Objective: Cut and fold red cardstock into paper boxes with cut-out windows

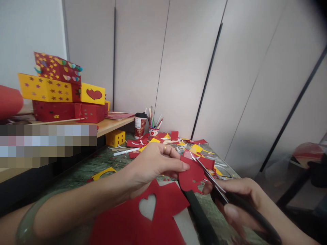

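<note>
A small red paper piece [192, 173] with a ragged lower edge is pinched between the thumb and fingers of my left hand [155, 161]. My right hand [241, 200] grips black-handled scissors [212, 180], their blades slanting up and left along the right side of that paper. Below my left wrist lies a larger red sheet [122, 221] with a heart-shaped hole; a pale grey surface shows through the hole and at the sheet's right. A dark strip [198, 214] runs beside it on the table.
Red, yellow and white paper scraps [198, 148] cover the green table's far part. A lidded paper cup [140, 125] and a pen holder [153, 131] stand at the back. Decorated red and yellow boxes [58, 89] are stacked on the wooden shelf [117, 123] at left, above a yellow box [116, 138].
</note>
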`<state>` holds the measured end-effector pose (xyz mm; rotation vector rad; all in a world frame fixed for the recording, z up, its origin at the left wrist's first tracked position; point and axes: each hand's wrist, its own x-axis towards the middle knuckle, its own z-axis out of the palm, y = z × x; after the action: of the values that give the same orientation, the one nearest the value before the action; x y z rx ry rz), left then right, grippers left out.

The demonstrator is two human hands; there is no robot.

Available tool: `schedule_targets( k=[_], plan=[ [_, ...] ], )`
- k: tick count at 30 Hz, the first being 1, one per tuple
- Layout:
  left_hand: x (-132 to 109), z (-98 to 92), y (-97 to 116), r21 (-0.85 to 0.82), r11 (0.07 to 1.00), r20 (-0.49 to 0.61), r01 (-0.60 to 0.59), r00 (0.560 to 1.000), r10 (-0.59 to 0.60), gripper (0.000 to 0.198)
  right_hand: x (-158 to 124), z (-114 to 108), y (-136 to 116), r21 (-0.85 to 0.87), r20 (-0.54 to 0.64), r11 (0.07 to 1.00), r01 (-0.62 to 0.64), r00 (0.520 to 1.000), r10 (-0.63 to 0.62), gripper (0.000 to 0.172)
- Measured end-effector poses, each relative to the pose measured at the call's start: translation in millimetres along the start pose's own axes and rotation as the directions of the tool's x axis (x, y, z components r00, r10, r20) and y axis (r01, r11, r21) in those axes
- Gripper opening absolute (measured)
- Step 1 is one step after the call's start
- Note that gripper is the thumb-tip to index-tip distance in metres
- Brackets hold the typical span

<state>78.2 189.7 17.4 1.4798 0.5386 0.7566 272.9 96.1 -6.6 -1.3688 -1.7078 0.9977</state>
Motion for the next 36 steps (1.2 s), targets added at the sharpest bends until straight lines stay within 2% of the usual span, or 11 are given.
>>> schedule_targets(
  k=[2,5,12,15,20,25,29,32,36],
  plan=[
    [-0.4,0.3,-0.3,0.013,1.000,0.010,0.006,1.000,-0.006,0.012,0.5,0.0,0.1,0.022,0.034,1.000,0.008,0.999,-0.008,0.037],
    [-1.2,0.8,-0.2,0.038,0.999,0.005,0.022,1.000,-0.022,0.012,2.1,-1.0,0.5,0.013,0.020,0.998,0.057,0.998,-0.057,0.040],
    [-1.3,-0.8,-1.8,0.039,0.999,0.005,0.018,1.000,-0.018,0.012,1.5,-2.7,0.2,-0.095,0.037,0.994,0.045,0.998,-0.042,0.049],
    [-1.3,-1.4,-2.1,0.025,1.000,0.012,0.005,1.000,-0.005,0.012,0.3,-1.4,-4.2,-0.148,0.064,0.989,-0.002,0.998,0.011,0.049],
    [-0.9,-2.4,-0.4,0.024,1.000,0.032,0.004,0.999,-0.005,0.012,-1.6,0.2,-7.4,-0.120,0.040,0.988,-0.100,0.994,0.106,0.049],
    [-1.9,-3.8,0.4,0.030,0.999,0.041,0.018,0.999,-0.019,0.011,-0.7,1.3,-7.9,-0.138,0.023,0.986,-0.094,0.995,0.098,0.049],
    [-1.5,-2.8,2.8,0.023,0.999,0.022,0.033,0.999,-0.033,0.011,0.4,1.2,-5.2,-0.087,0.040,0.985,-0.148,0.988,0.152,0.050],
    [-0.5,-1.7,3.4,0.010,0.999,0.021,0.033,0.999,-0.033,0.010,-0.1,-0.8,1.3,-0.043,0.042,0.982,-0.183,0.982,0.185,0.044],
    [-0.1,-1.8,0.3,0.002,1.000,0.056,0.004,0.998,-0.004,0.010,-0.6,-3.3,7.4,-0.073,0.062,0.984,-0.162,0.984,0.166,0.039]
  ],
)
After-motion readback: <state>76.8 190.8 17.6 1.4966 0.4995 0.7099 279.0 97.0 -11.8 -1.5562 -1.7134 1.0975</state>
